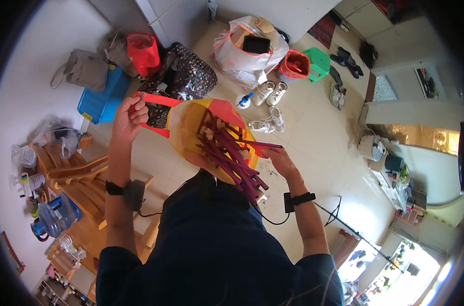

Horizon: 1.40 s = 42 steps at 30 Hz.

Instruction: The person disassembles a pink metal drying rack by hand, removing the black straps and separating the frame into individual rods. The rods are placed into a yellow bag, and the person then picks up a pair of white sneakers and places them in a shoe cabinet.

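Observation:
A yellow and red tote bag (183,133) hangs open in front of my body. Its red strap handle (160,99) is pulled to the left, where my left hand (129,115) is closed round the end of it. Several dark purple sticks (227,153) lie bunched in the bag's mouth, their lower ends jutting out over its near edge. Small pale pieces show among them. At the bag's right rim, my right hand (278,161) is closed on one purple stick (265,145) that points right; the fingertips partly hide behind it.
Beyond the bag stand a white sack (232,64), a red bucket (295,66), a green stool (318,65) and several white shoes (270,93). A patterned bag (191,74) and blue bin (107,97) are far left. Wooden furniture (81,178) stands on my left.

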### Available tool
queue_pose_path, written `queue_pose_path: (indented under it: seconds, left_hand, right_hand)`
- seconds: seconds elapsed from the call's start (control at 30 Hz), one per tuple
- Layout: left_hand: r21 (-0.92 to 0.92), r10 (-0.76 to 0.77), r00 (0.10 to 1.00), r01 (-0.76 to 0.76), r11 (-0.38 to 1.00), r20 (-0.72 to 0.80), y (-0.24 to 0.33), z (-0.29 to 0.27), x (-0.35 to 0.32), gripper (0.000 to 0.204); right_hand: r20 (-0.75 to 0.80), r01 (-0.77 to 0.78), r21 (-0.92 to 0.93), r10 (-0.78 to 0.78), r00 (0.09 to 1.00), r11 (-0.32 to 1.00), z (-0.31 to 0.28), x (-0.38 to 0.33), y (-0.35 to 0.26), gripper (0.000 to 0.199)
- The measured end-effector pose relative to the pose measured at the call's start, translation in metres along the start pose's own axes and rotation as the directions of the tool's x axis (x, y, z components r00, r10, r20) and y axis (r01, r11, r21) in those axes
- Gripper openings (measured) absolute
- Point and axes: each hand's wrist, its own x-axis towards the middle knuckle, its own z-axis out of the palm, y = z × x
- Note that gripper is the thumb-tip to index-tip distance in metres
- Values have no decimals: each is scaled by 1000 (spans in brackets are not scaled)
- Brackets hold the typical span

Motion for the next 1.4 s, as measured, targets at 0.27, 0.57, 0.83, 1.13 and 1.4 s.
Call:
queue_pose_path:
  seconds: [0.27, 0.57, 0.83, 1.13, 1.4]
  left_hand:
    - [139, -60, 973, 93, 986, -222, -39, 5, 52, 12]
    - [672, -180, 977, 59, 738, 111, -106, 160, 143, 24]
    - [905, -235, 938, -146, 399, 255, -94, 252, 235, 38]
    - [968, -150, 958, -249, -23, 243, 36, 322, 446, 17]
    - [785, -101, 843, -530, -319, 528, 149, 444, 670, 22]
  right_hand:
    - [469, 297, -573, 9, 883, 764, -75, 49, -80, 39]
    - [373, 349, -328, -219, 902, 878, -86, 113, -161, 24]
    - [137, 392, -402, -370, 919, 827, -88, 184, -281, 23]
    - [-415, 445, 228, -327, 849, 866, -269, 192, -215, 25]
    - [-788, 106, 432, 318, 528, 896, -340, 101, 2, 24]
